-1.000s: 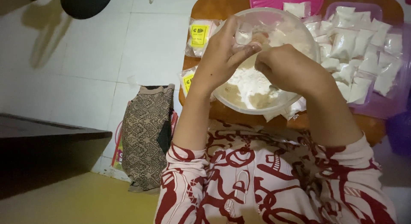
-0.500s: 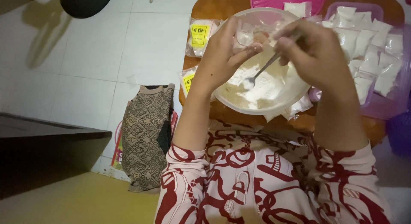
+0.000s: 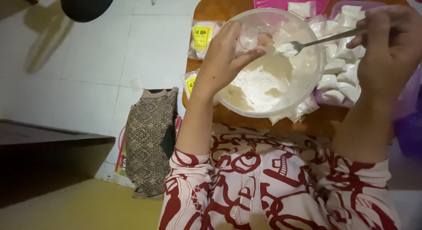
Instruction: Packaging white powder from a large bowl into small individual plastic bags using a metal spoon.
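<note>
Wooden table [image 3: 211, 10] (round-cornered), white tiled floor [image 3: 88, 58], patterned bag [image 3: 149, 137]

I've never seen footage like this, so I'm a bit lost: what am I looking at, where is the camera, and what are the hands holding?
The camera sits on a person's head, looking down at their own two bare hands. The left hand holds a small clear plastic bag over a large translucent plastic bowl of white powder. The right hand has its grip on a metal spoon heaped with powder beside the bag. The bowl rests on a brown wooden board, next to a purple tray of filled bags.
</note>
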